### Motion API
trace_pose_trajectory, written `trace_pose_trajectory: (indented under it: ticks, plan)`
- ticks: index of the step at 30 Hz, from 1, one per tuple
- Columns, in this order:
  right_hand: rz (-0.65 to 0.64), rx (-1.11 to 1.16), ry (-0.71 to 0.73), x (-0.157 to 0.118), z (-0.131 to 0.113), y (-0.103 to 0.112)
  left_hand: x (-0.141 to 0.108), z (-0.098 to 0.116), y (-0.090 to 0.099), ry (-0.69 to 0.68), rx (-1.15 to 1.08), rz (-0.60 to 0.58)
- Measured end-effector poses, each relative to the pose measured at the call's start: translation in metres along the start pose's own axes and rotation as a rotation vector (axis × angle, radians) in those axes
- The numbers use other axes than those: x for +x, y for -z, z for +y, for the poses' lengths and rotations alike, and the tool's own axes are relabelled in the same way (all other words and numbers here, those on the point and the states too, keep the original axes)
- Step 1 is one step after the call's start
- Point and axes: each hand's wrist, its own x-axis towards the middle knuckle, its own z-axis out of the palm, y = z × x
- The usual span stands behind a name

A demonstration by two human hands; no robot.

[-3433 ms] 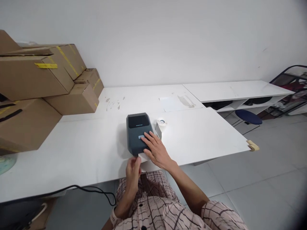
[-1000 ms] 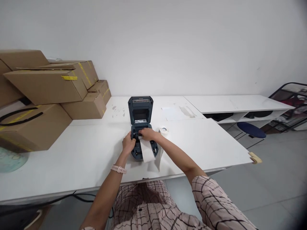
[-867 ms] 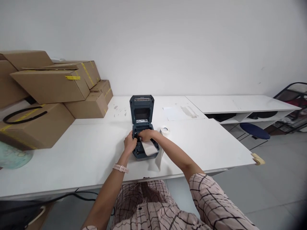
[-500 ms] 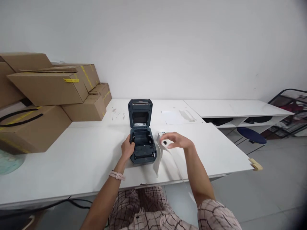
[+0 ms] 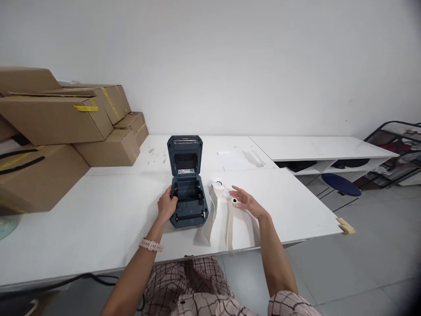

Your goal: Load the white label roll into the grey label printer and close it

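A dark label printer (image 5: 189, 197) stands on the white table with its lid (image 5: 184, 154) raised and its inner bay exposed. My left hand (image 5: 167, 204) grips its left side wall, thumb over the inner edge. To the printer's right is a white paper roll (image 5: 217, 183), its loose strip trailing toward the front edge. Beside that, a small narrow roll with a black core (image 5: 234, 200) has a thin strip hanging over the table edge. My right hand (image 5: 246, 202) is right at this small roll, fingers spread around its far side; whether they touch it is hard to see.
Stacked cardboard boxes (image 5: 52, 127) fill the table's left end. A white sheet (image 5: 232, 160) lies toward the back. A lower white shelf unit (image 5: 315, 147) adjoins at right, with a blue stool (image 5: 341, 184) by it. A corner guard (image 5: 345, 226) sits on the table's right corner.
My right hand has lowered the small roll from above the table down beside the larger roll, and its fingers have spread. The left hand stays on the printer; the view has shifted slightly.
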Motion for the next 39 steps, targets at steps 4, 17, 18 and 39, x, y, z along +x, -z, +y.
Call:
trace_pose_trajectory:
  ticks: [4,17,18,39]
  plan:
    - [-0.033,-0.032,0.002,0.032,-0.025,0.005,0.001,0.002,0.0,0.008,0.034,-0.007]
    - [-0.171,0.005,0.07,0.103,-0.085,-0.04,-0.002,0.006,0.002,0.038,0.027,-0.004]
    - [-0.221,-0.003,0.12,0.104,-0.099,-0.047,-0.003,0.007,0.002,0.036,0.032,-0.005]
    - [-0.658,-1.167,0.137,0.147,-0.125,-0.175,-0.008,0.0,0.0,0.088,-0.263,0.015]
